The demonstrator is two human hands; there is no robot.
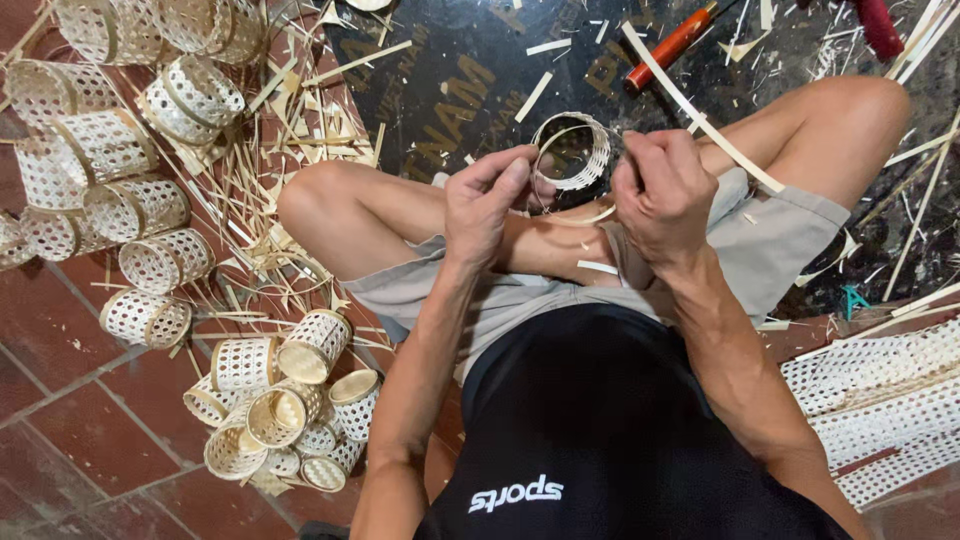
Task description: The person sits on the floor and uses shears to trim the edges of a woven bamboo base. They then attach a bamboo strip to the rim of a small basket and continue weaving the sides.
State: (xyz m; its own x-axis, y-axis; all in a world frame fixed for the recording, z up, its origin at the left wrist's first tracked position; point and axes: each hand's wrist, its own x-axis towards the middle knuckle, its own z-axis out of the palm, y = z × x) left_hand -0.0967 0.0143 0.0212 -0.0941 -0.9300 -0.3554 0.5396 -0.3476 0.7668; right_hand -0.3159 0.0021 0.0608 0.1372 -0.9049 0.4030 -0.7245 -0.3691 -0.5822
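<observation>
I sit cross-legged on the floor and look down at my hands above my knees. My left hand (487, 203) pinches the near left rim of a small round woven bamboo ring (572, 150). My right hand (660, 195) grips the ring's right side together with a long thin bamboo strip (700, 115) that runs up and away past my right knee. A curved end of the strip shows between my two hands.
Several finished woven bamboo cylinders (270, 400) lie in heaps on the red tiled floor (60, 440) at my left. Bamboo slivers litter a dark mat (450, 80) ahead. An orange-handled tool (668, 48) lies beyond. Woven lattice sheets (880, 400) lie at my right.
</observation>
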